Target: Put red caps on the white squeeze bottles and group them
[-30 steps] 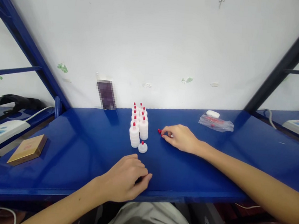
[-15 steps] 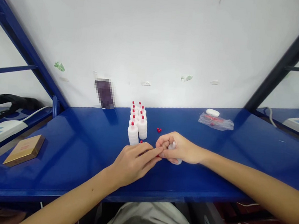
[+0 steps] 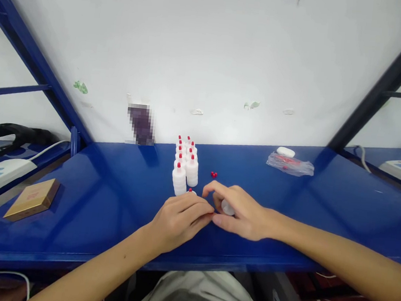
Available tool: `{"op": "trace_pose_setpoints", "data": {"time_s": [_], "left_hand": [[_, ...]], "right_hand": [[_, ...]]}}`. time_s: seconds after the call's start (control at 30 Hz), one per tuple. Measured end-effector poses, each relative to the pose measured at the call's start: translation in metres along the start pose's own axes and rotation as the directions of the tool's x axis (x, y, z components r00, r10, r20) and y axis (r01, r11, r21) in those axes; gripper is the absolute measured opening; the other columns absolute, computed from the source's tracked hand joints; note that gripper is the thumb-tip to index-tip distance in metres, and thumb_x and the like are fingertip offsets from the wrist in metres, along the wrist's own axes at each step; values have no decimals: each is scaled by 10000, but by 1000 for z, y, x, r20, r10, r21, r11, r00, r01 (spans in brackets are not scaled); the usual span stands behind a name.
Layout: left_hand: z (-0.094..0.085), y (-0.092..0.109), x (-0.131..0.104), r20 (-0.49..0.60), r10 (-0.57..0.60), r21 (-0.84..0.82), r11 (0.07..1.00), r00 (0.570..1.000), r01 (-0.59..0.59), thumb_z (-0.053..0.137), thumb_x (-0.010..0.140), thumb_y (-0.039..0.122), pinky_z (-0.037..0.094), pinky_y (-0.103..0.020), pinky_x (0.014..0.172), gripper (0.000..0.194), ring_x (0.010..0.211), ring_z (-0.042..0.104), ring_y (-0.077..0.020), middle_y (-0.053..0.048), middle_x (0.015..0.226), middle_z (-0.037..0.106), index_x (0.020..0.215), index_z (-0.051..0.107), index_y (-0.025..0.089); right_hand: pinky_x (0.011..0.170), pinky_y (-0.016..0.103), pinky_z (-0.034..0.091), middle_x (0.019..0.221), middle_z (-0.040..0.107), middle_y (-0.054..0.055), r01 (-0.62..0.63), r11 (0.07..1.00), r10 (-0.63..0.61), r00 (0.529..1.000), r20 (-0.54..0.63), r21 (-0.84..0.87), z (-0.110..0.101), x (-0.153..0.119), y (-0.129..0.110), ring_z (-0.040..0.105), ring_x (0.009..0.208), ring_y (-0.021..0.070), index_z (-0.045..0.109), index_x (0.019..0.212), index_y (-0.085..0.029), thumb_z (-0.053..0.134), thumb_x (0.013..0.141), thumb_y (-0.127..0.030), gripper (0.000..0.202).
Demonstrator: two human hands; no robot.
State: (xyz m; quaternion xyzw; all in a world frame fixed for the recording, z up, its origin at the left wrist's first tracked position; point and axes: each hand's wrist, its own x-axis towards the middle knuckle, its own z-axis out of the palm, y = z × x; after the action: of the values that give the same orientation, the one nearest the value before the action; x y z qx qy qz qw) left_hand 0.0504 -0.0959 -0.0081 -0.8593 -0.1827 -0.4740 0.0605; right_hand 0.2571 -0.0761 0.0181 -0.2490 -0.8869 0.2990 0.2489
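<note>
My right hand [image 3: 246, 214] curls around a white plastic bottle [image 3: 228, 207], holding it against the palm. The index finger arches forward, and the thumb tip meets the fingertips of my left hand. With its fingers pinched together, my left hand [image 3: 181, 218] hides most of a small red cap at their tips. Just behind it, a capped bottle [image 3: 191, 191] is largely covered by the knuckles. Farther back stand two rows of white bottles with red caps [image 3: 179, 180]. A few loose red caps [image 3: 214, 174] lie right of the rows.
A clear plastic bag [image 3: 290, 164] with red pieces and a white oval object [image 3: 285, 152] lie at the back right of the blue table [image 3: 110, 198]. On the left is a gold box [image 3: 33, 199]. White power strips [image 3: 1, 176] sit beyond the frame posts.
My right hand has opened its grip somewhat, its index finger lifting away from my left hand. The bottle has tipped back into the right palm. My left hand has barely moved.
</note>
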Motion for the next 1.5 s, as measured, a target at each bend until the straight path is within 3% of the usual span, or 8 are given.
{"op": "trace_pose_setpoints", "data": {"time_s": [0.17, 0.33, 0.6, 0.77, 0.9, 1.03, 1.2, 1.5], "left_hand": [[3, 4, -1, 44, 27, -62, 998, 999, -25, 576, 910, 99, 581, -243, 725, 117, 779, 681, -132, -51, 870, 717, 997, 624, 161], [4, 8, 0, 73, 72, 44, 996, 995, -75, 544, 922, 105, 580, -231, 690, 94, 741, 678, -123, -42, 831, 702, 942, 622, 154], [4, 13, 2, 89, 97, 156, 982, 991, -110, 548, 936, 138, 573, -228, 652, 82, 747, 702, -128, -28, 843, 731, 982, 613, 156], [-1, 8, 0, 31, 18, 39, 999, 999, -19, 573, 918, 100, 565, -230, 714, 134, 787, 689, -129, -31, 865, 722, 1032, 613, 158], [-17, -3, -1, -41, -165, 65, 984, 985, 167, 595, 915, 104, 533, -218, 718, 133, 768, 650, -114, -33, 866, 698, 1027, 628, 168], [-25, -15, -6, -20, -219, 198, 956, 976, 218, 569, 940, 137, 506, -204, 655, 160, 679, 620, -99, -24, 816, 692, 1080, 643, 162], [-20, -23, -11, 55, -259, 299, 926, 964, 231, 535, 973, 211, 550, -213, 718, 187, 749, 700, -122, -42, 953, 751, 1117, 647, 171], [-17, -24, -9, 89, -310, 319, 909, 947, 268, 563, 965, 252, 457, -195, 549, 173, 608, 683, -108, -5, 868, 776, 1056, 694, 185]], "right_hand": [[545, 257, 332, 654, 563, -57, -36, 979, 47, 998, 47, -201, 15, 3, -11, 510, 537, 154, 393, 1187, -188, 539, 814, -293, 414], [546, 285, 343, 708, 619, -4, -8, 959, 22, 999, 48, -282, 19, 2, -13, 546, 563, 196, 360, 1219, -159, 425, 802, -241, 430], [527, 274, 348, 680, 592, -18, 73, 971, -53, 994, 91, -227, 18, 0, -12, 488, 504, 163, 387, 1211, -151, 395, 799, -193, 414], [566, 257, 384, 708, 604, -26, 137, 978, -130, 990, 50, -159, 10, 2, 0, 542, 562, 154, 394, 1267, -158, 478, 882, -379, 452], [593, 257, 378, 650, 603, -23, -86, 913, 47, 993, -107, -398, -10, 6, 19, 553, 551, 151, 512, 1195, -175, 429, 951, -399, 341], [610, 278, 364, 721, 688, 23, -329, 681, 266, 944, -197, -654, -25, 14, 38, 646, 657, 209, 581, 1190, -229, 408, 969, -335, 300], [657, 308, 403, 959, 748, 86, -341, 552, 377, 916, -138, -761, -27, 22, 49, 703, 812, 257, 539, 1313, -263, 359, 1004, -345, 367], [650, 296, 399, 933, 745, 72, -343, 563, 380, 915, -133, -752, -26, 25, 51, 696, 793, 236, 588, 1222, -257, 328, 1023, -358, 342]]}}
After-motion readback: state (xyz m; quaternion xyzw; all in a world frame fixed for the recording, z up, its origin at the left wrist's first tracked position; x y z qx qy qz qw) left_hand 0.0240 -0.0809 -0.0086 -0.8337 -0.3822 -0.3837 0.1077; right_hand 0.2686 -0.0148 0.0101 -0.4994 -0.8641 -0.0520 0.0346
